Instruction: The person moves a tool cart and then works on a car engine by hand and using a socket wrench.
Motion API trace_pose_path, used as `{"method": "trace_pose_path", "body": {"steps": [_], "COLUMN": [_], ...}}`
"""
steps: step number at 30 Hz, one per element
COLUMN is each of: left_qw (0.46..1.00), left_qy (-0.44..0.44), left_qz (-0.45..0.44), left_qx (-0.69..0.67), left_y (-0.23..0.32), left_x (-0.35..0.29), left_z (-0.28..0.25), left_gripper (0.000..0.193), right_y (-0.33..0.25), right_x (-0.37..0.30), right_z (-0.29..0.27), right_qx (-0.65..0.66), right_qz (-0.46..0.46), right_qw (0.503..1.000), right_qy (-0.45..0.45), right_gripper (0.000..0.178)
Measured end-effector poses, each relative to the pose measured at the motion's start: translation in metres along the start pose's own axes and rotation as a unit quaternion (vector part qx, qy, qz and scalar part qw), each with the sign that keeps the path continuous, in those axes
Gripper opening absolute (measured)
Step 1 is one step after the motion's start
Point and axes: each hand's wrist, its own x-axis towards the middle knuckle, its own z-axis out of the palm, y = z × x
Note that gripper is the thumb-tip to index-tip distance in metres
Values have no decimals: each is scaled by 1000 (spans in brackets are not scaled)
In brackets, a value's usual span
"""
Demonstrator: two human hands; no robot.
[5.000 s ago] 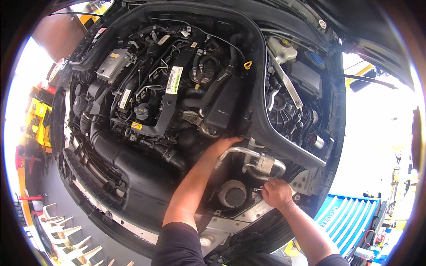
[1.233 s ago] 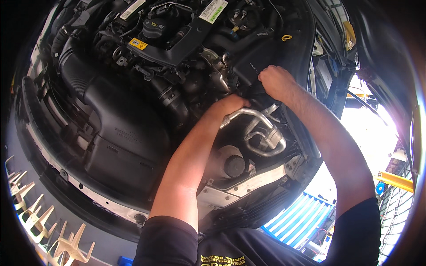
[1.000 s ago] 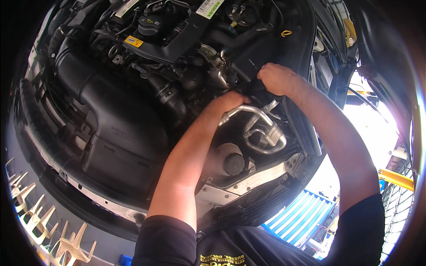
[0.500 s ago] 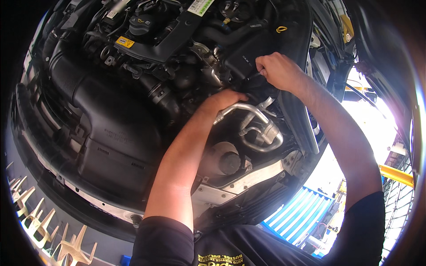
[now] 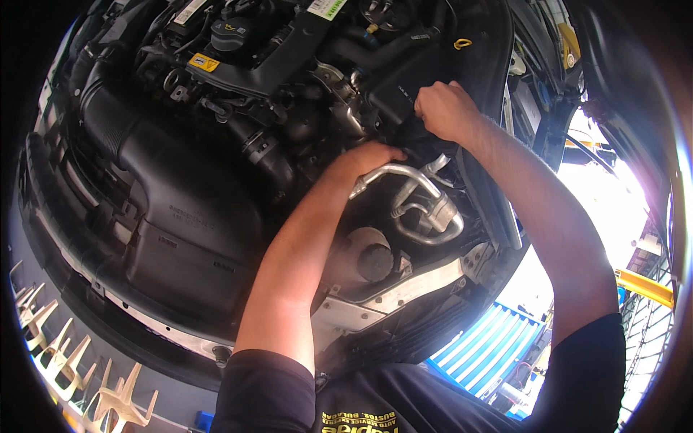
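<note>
My left hand (image 5: pixel 372 156) reaches into the engine bay, just behind the bent silver metal pipe (image 5: pixel 401 170). Its wrist lies beside the pipe, and most of its fingers drop out of sight among dark parts. Farther right, my right hand (image 5: pixel 445 110) is closed in a fist next to the black plastic box (image 5: pixel 393 97). Whatever that fist grips is hidden by the fingers and the dark background. Below the pipe sits a cloudy plastic reservoir with a black cap (image 5: pixel 375 263).
A large black air duct (image 5: pixel 191 195) fills the left of the bay. The engine cover (image 5: pixel 271 76) with its black oil cap (image 5: pixel 229 34) lies at the back. A metal front crossmember (image 5: pixel 415 283) runs near my body. Pale plastic chairs (image 5: pixel 119 404) stand lower left.
My right fist has turned slightly and shifted a little to the left beside the black box. My left hand stays behind the pipe. The whole view has moved slightly.
</note>
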Motion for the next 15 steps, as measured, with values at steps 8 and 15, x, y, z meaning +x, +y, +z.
{"method": "trace_pose_path", "body": {"steps": [8, 15], "left_qw": [995, 990], "left_qy": [10, 0], "left_qz": [-68, -73], "left_qx": [-74, -123], "left_y": [16, 15], "left_x": [-11, -7], "left_z": [-4, -1], "left_gripper": [49, 49], "right_y": [-5, -7], "right_x": [5, 11], "right_z": [2, 6], "right_qx": [-54, -72], "right_qz": [16, -1], "right_qw": [997, 991], "right_qy": [-53, -114], "right_gripper": [13, 15]}}
